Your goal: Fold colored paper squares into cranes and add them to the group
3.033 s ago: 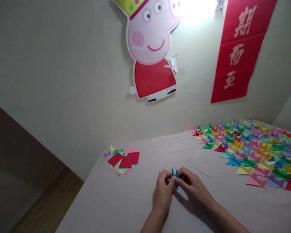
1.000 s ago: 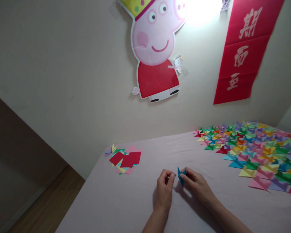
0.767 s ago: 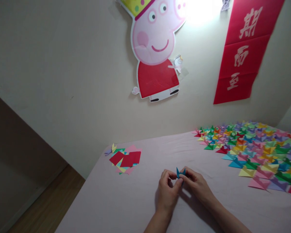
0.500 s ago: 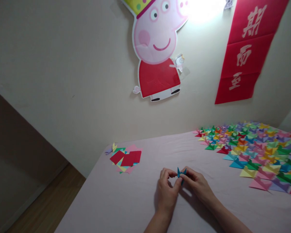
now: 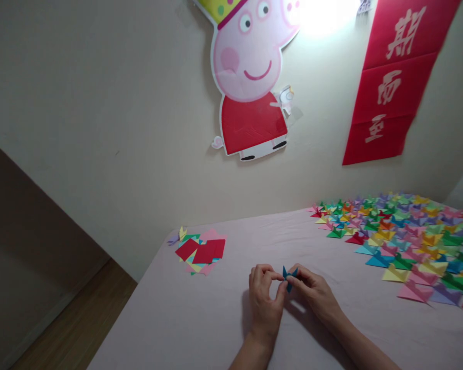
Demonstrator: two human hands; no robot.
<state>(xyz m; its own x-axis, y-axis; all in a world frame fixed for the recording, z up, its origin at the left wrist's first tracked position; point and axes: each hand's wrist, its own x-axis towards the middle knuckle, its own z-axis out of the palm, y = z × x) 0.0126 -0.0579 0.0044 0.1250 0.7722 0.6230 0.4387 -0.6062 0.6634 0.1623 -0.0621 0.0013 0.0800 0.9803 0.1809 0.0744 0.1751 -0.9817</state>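
Observation:
A small blue folded paper piece (image 5: 288,274) with two pointed tips sits between my hands, just above the pink table cover (image 5: 200,318). My right hand (image 5: 312,294) pinches it from the right with thumb and fingers closed. My left hand (image 5: 265,300) is curled beside it, thumb and forefinger pinched on its left edge. Both forearms reach in from the bottom of the view.
A loose stack of coloured paper squares (image 5: 201,251), red on top, lies at the table's far left corner. Several rows of folded paper cranes (image 5: 405,240) cover the right side. A cartoon pig cutout (image 5: 250,77) and a red banner (image 5: 389,82) hang on the wall. Wooden floor (image 5: 69,329) lies left of the table.
Three seconds ago both hands pressed the blue piece together. My left hand let go a second ago, then came back and pinched its left edge again. The view shifted slightly.

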